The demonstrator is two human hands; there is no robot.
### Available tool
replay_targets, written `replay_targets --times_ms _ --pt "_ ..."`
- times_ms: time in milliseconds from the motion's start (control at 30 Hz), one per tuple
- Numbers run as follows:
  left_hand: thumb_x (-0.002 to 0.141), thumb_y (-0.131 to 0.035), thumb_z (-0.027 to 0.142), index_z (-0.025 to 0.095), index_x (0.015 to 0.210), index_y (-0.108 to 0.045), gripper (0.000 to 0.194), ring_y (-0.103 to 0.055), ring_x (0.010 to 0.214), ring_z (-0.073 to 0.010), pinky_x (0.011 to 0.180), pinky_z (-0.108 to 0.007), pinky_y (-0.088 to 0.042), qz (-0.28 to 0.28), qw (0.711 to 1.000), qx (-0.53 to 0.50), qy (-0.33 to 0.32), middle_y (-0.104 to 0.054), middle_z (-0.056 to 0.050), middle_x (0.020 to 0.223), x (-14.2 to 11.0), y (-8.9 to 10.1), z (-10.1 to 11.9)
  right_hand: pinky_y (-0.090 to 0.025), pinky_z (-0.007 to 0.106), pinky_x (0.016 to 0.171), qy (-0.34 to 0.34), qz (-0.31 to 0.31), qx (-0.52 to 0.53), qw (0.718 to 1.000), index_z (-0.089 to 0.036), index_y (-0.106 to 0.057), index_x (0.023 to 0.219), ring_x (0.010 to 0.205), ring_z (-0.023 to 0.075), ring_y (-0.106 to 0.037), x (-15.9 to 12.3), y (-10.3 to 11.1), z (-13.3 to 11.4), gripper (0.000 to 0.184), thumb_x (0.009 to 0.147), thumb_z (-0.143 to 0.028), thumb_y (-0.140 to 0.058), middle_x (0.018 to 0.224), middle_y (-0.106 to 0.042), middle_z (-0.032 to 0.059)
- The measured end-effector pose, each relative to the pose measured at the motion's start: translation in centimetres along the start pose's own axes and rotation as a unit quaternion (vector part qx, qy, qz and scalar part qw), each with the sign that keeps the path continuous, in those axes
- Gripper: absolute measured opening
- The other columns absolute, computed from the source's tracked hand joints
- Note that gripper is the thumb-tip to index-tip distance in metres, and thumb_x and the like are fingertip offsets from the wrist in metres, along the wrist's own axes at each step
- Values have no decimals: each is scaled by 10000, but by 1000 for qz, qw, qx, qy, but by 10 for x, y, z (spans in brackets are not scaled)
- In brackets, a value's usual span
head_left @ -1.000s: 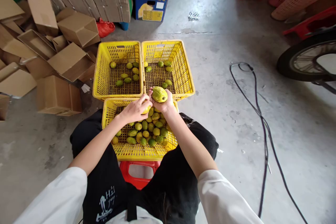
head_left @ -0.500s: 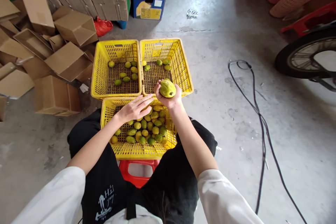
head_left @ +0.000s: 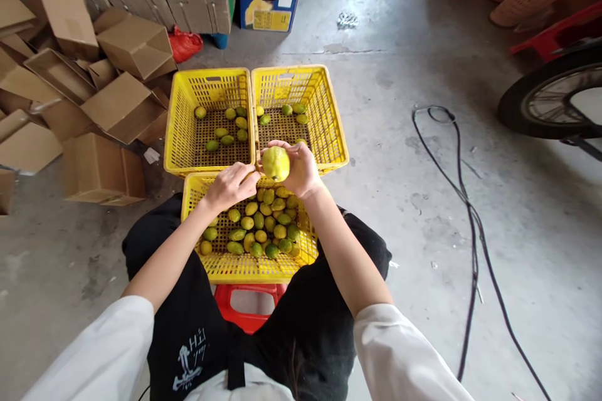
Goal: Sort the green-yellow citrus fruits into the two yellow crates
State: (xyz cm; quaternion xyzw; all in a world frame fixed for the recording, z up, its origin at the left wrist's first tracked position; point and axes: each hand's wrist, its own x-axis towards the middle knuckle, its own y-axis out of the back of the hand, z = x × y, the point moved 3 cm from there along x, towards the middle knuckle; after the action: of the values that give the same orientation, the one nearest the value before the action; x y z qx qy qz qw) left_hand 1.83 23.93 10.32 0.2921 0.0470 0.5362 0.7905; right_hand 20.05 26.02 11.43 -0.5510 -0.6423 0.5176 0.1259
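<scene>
A yellow-green lemon (head_left: 276,164) rests in my right hand (head_left: 303,169), whose fingers curl around its far and right sides. The lemon is above the back edge of the near yellow crate (head_left: 249,276). Just left of the lemon is my left hand (head_left: 231,187), palm down, fingers loosely bent and thumb apart, with nothing seen in it. Beneath both hands, the near crate contains many green and yellow lemons (head_left: 258,220). Behind it stand a left yellow crate (head_left: 176,119) and a right yellow crate (head_left: 336,125), side by side, each with several lemons inside.
A red stool (head_left: 247,319) shows below the near crate, between my knees. Opened cardboard boxes (head_left: 103,166) are heaped at the left. A blue carton (head_left: 270,6) stands behind the crates. To the right are a black cable (head_left: 463,194) on the floor and a wheel (head_left: 531,100).
My right hand has moved left and turned the lemon, so its pointed end now faces me. My left hand has drawn back slightly left, its fingers more bent.
</scene>
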Motion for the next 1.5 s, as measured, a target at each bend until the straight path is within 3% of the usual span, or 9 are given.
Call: replay_targets --times_ms 167,367,633,800,867,933,1067,1333,1500 --pt "775 -732 259 248 866 -707 95 -656 967 -311 1021 -522 -543 39 998 47 3 -678 -115 975 3 11 3 -653 432 823 -23 -20 14 999 -218 -645 1016 876 233 -736 1 -4 4 175 939 -264 -494 822 -741 31" --pt "746 -729 180 240 869 -690 142 -629 1002 -327 1034 -526 -510 22 997 72 17 -645 -112 995 4 14 6 -651 335 727 -5 21 33 999 -231 -652 977 722 168 -703 2 0 3 210 1018 -392 -524 776 -717 4" --pt "751 -756 146 227 966 -629 262 -611 1121 -328 1087 -499 -491 74 994 71 34 -600 -104 1066 7 10 -1 -672 434 815 -30 20 64 997 -214 -644 970 791 214 -737 6 10 6 224 986 -400 -520 781 -726 39" --pt "714 -811 208 221 1083 -590 431 -598 1150 -292 1098 -458 -466 128 985 -28 113 -613 -94 1137 9 10 -11 -652 499 922 1 -14 72 997 -187 -652 968 956 257 -760 9 13 5 203 944 -364 -556 855 -762 68" --pt "722 -802 239 223 1136 -585 468 -626 1045 -243 1001 -410 -510 125 967 -128 184 -636 -65 1091 9 9 -18 -644 496 954 4 -21 55 998 -191 -662 962 1022 272 -759 8 12 5 208 929 -389 -610 892 -775 83" --pt "729 -787 254 222 1174 -588 489 -637 910 -197 863 -354 -537 104 930 -250 250 -648 -34 1003 10 7 -24 -644 476 962 1 -19 30 999 -205 -675 952 1060 279 -755 7 11 5 239 921 -442 -658 897 -778 84" --pt "689 -839 215 212 1153 -634 508 -659 827 -153 766 -287 -542 85 857 -427 276 -674 -8 932 13 7 -16 -675 390 837 -12 -11 -5 1000 -242 -681 910 960 247 -761 5 7 5 332 903 -574 -706 819 -742 55" --pt "631 -918 196 191 987 -701 417 -626 683 -96 657 -221 -538 98 807 -511 281 -655 33 783 12 8 -4 -591 227 550 -22 -33 34 999 -228 -637 948 692 136 -672 9 14 3 296 914 -514 -705 836 -734 6" --pt "683 -873 165 205 935 -638 347 -726 836 -139 790 -259 -589 130 760 -546 327 -713 8 910 10 9 -5 -608 245 597 8 -24 36 999 -217 -646 996 710 143 -688 8 12 3 261 931 -466 -689 847 -732 16"
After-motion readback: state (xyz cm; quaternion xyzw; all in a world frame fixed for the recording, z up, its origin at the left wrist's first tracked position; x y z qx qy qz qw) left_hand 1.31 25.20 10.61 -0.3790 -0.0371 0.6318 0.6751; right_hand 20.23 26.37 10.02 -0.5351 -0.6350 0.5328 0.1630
